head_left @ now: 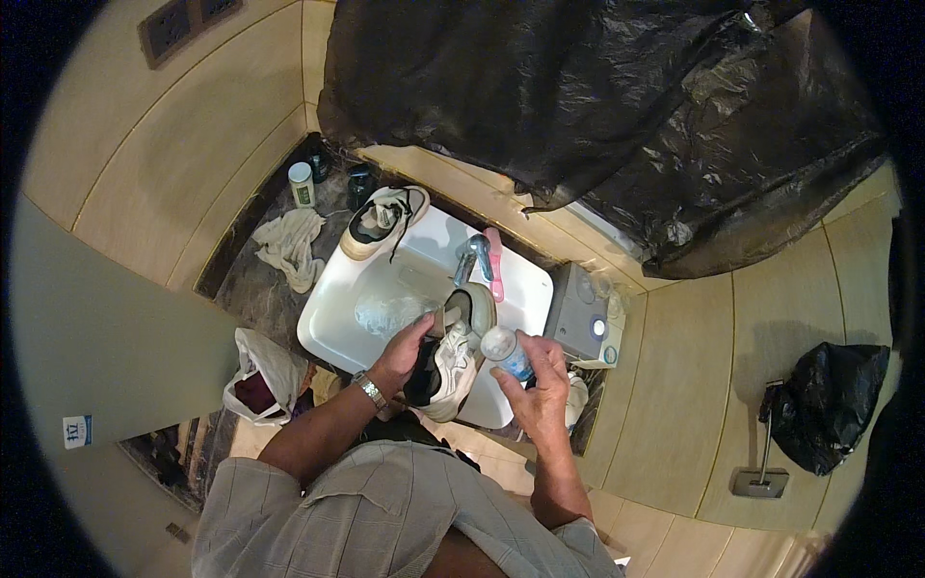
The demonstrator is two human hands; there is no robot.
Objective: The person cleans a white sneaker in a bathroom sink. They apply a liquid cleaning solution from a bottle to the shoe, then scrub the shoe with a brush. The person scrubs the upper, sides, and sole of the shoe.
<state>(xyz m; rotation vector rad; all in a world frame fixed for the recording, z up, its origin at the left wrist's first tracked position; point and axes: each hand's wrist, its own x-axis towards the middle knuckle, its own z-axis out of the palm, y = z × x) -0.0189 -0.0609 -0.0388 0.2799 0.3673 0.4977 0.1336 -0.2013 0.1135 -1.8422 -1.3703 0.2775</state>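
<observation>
A white and dark sneaker (451, 374) is held over the near side of the white sink (332, 313). My left hand (400, 354), with a metal watch on its wrist, is closed on the sneaker's left side. In my right hand (541, 385) is a small clear jar with blue on its side (509, 354), gripped between thumb and fingers close to the sneaker. Its contents cannot be made out. The other sneaker (385, 222), with dark laces hanging, rests on the sink's far left corner. Whitish suds or water show in the basin.
Behind the basin are a metal faucet (470, 260) and a pink brush-like tool (495, 265). A cloth (291, 249) and a white bottle (302, 185) stand on the dark counter at left. A grey box (578, 313) is at right. Black plastic sheeting (578, 106) hangs behind.
</observation>
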